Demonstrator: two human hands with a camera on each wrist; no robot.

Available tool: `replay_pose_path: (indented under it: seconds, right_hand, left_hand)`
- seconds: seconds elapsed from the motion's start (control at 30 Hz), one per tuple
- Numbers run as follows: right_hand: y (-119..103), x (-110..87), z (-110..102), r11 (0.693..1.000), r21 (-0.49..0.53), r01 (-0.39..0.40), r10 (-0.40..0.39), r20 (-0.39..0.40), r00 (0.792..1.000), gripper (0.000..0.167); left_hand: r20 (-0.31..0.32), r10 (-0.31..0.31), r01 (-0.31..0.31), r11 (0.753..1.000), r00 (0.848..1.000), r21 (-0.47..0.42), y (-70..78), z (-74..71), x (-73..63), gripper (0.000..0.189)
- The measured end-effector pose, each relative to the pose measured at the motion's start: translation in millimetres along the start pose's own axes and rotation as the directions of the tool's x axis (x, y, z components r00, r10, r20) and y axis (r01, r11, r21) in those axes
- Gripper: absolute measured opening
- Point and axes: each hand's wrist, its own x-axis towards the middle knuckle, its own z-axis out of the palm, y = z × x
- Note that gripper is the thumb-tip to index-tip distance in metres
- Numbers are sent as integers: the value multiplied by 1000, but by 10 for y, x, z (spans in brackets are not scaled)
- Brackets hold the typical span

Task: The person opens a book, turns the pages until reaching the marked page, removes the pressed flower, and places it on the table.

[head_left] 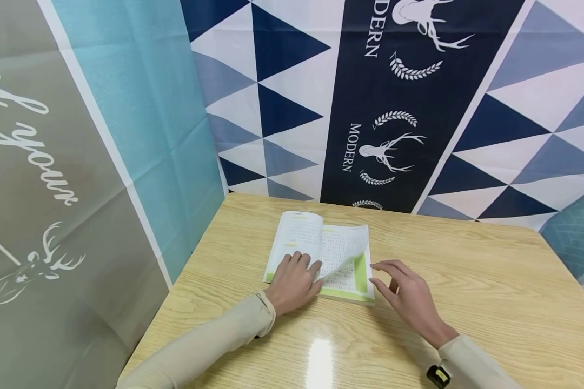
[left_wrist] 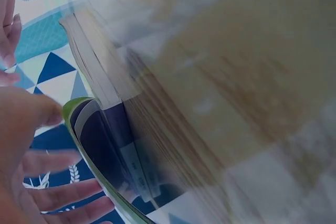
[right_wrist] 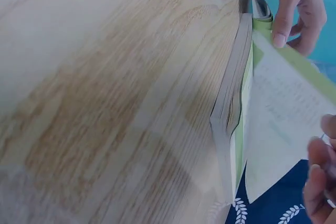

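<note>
Fingers of the left hand are laid, spread and slightly bent, across the left-hand page of an open book, and nothing is seen clutched by them. The thumb of that hand is set toward the gutter, and in the right wrist view it is seen against the green lower margin of the book.

On the other side, the right hand is held just beside the book's right edge. Its fingers are loosely curved, a gap is left between thumb and forefinger, and nothing is gripped (whether the edge is grazed by a fingertip cannot be told).

Between the two hands, a loose page is lifted, its lower outer corner curled over toward the gutter. Beneath it, a green-bordered page is partly exposed.

The book is placed flat on a wood-grained table, toward the far side, where the table is met by a triangle-patterned wall covering. White deer heads and the word MODERN are printed on a dark panel. Both arms are covered by pale sleeves, and a black device is worn at the right wrist.
</note>
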Motion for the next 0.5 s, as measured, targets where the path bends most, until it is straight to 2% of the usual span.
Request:
replay_pose_path:
  seconds: [0.1,0.2,0.27,0.33,0.4,0.5]
  right_hand:
    - [25,-35,6,998,-14,-62,64,121,991,30]
    - [51,-90,27,993,-45,-108,116,266,957,24]
    - [68,-130,42,991,-78,-106,126,331,935,22]
    - [80,-162,53,991,-108,-83,117,366,923,21]
    - [90,-184,61,990,-127,-59,103,375,921,20]
    - [91,-201,63,991,-127,-44,88,370,925,19]
  left_hand:
    - [-19,-35,34,999,999,-11,-13,-18,10,55]
    - [-83,-72,67,996,994,-62,-32,-28,14,70]
    - [-146,-92,76,991,985,-109,-46,-26,17,82]
    - [-196,-104,79,988,975,-135,-61,-18,16,91]
    - [-224,-111,79,986,968,-145,-74,-16,17,94]
    - [-209,-104,80,989,972,-122,-89,-20,21,83]
